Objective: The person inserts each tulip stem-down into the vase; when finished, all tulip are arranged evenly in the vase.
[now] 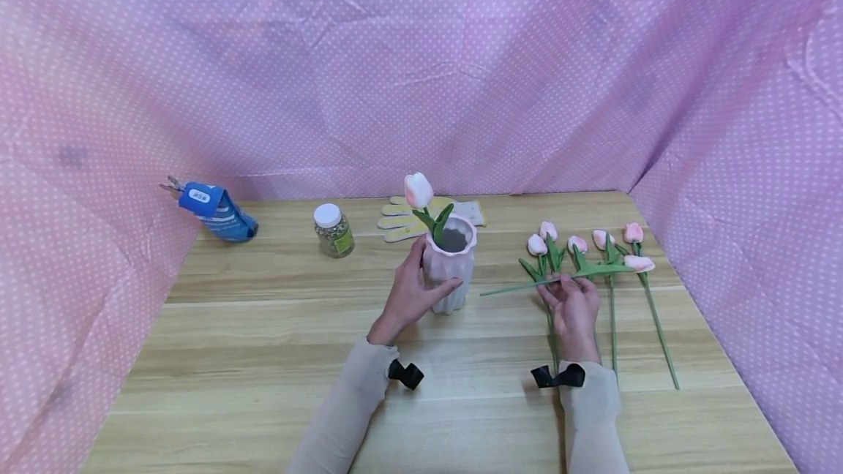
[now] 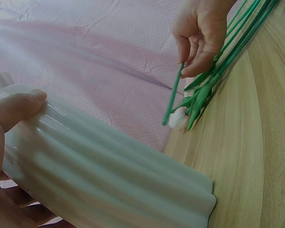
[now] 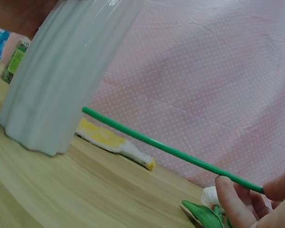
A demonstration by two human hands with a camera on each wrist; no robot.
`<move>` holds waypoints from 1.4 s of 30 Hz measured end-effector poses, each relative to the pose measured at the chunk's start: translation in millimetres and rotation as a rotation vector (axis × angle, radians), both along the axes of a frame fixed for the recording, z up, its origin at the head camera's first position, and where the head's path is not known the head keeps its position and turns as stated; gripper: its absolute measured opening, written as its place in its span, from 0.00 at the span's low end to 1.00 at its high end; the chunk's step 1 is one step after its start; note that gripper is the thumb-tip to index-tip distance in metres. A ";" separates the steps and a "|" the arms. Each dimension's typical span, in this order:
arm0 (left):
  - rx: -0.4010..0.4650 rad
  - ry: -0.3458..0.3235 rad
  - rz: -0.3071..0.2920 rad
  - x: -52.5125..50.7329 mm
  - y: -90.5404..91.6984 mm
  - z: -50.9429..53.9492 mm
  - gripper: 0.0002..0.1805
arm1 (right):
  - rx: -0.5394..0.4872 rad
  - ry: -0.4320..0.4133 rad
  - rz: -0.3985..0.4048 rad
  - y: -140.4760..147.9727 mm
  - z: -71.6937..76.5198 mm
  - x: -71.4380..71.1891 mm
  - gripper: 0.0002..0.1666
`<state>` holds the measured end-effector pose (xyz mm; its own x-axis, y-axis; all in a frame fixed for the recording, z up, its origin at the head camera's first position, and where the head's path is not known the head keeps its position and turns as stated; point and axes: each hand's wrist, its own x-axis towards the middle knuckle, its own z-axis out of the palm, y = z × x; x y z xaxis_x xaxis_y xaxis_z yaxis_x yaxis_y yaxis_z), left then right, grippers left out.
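Observation:
A white fluted vase stands upright on the table, with one pink-and-white tulip rising from its mouth. My left hand grips the vase from its left side, the thumb across its front in the left wrist view. To the right, my right hand pinches the green stem of another tulip, held nearly level above the table. Its bloom points right and the bare stem end points toward the vase. Under and around that hand lie several more tulips with pink-white blooms.
Behind the vase lie yellow-and-white work gloves. A clear jar with a white lid stands to their left. Farther left is a blue bag with a clip at its top. Pink dotted cloth hangs round the wooden table.

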<state>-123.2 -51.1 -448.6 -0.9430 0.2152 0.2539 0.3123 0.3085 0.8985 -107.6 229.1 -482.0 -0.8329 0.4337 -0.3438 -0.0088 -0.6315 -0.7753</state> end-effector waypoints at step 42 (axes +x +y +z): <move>-0.009 -0.021 0.013 0.4 0.4 1.2 0.49 | -0.308 0.219 -0.156 1.3 43.9 -0.2 0.08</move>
<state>-122.8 -50.7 -447.3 -0.9508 0.2050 0.2323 0.2894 0.3204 0.9020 -107.8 230.5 -438.1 -0.8334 0.4649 -0.2990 -0.2669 -0.8122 -0.5188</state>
